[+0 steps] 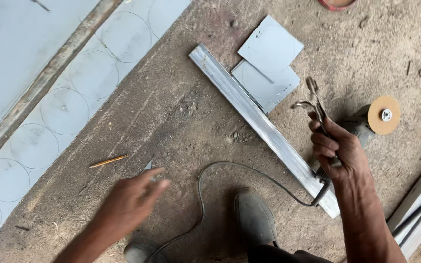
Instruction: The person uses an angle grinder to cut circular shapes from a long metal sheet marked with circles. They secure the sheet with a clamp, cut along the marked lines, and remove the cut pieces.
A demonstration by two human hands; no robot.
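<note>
My right hand (338, 148) is raised above a long grey metal bar (257, 119) and grips a pair of metal locking pliers (314, 101), jaws pointing up. My left hand (132, 197) hovers low over the dirt floor with its fingers apart and nothing in it, blurred. Its fingertips are close to a small pointed metal offcut (148, 164). A yellow pencil (107, 161) lies on the ground just left of that hand.
Two square metal plates (269, 63) overlap beside the bar. An angle grinder with a tan disc (384, 115) lies at right, its black cable (205, 175) curving past my shoe (253, 216). A sheet scribed with circles (64, 109) lies at left.
</note>
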